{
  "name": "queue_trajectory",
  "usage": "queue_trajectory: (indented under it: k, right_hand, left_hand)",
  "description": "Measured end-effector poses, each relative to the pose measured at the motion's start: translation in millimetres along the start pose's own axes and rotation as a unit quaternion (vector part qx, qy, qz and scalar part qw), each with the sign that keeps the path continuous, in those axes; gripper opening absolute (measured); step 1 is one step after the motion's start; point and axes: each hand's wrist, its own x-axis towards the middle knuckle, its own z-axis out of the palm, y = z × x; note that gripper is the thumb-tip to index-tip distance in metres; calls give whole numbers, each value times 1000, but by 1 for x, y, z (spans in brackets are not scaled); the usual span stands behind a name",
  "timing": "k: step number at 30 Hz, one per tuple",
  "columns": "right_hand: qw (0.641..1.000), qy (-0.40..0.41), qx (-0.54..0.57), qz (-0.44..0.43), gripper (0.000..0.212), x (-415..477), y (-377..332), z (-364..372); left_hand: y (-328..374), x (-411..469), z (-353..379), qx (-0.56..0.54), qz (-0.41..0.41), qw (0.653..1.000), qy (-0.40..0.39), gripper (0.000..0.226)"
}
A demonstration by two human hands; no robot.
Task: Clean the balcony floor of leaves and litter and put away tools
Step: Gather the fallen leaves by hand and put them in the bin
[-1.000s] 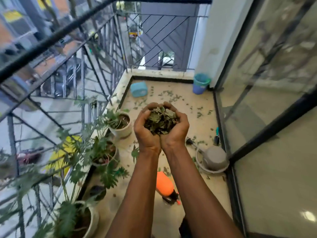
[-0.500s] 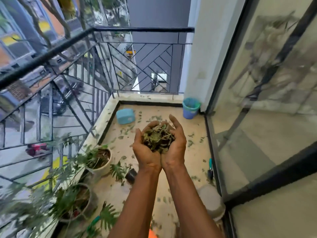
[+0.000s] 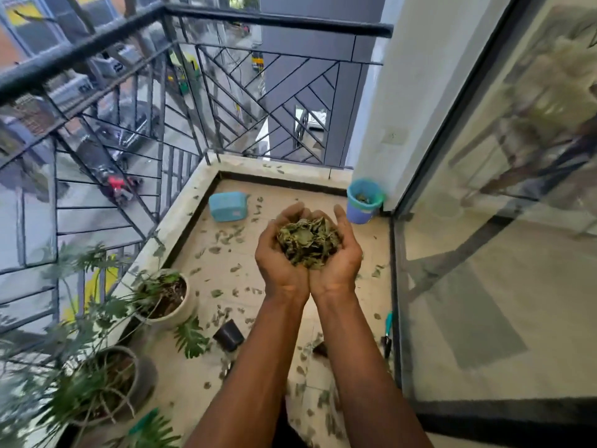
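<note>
Palms upturned; left hand (image 3: 278,268) and right hand (image 3: 340,270) cupped together under leaves (image 3: 307,242).

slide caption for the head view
Left hand and right hand cup leaves above the littered floor, blue bucket ahead

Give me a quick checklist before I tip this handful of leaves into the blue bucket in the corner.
1. Hold on the leaves: ok, cupped between left hand and right hand.
2. The bucket upright, mouth open: ok.
3. Room in bucket: ok, only a few leaves inside.
4. Hands above bucket: not ok, short of it.
5. The floor ahead free of tools: ok; the teal-handled tool lies by the glass door.
</note>
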Motion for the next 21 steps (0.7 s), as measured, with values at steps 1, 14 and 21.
queue_trajectory:
  k: [1, 14, 21]
  right_hand:
    - [1000, 5, 0, 10, 60, 18, 2, -1]
    - [999, 30, 26, -27, 31, 237, -33, 100]
    - [996, 36, 62, -57, 21, 326, -57, 85]
  left_hand:
    - [-4, 16, 4, -2, -6, 1000, 5, 45]
    - [-21, 276, 77, 4, -36, 999, -21, 66]
    - [-59, 346, 107, 23, -96, 995, -33, 55]
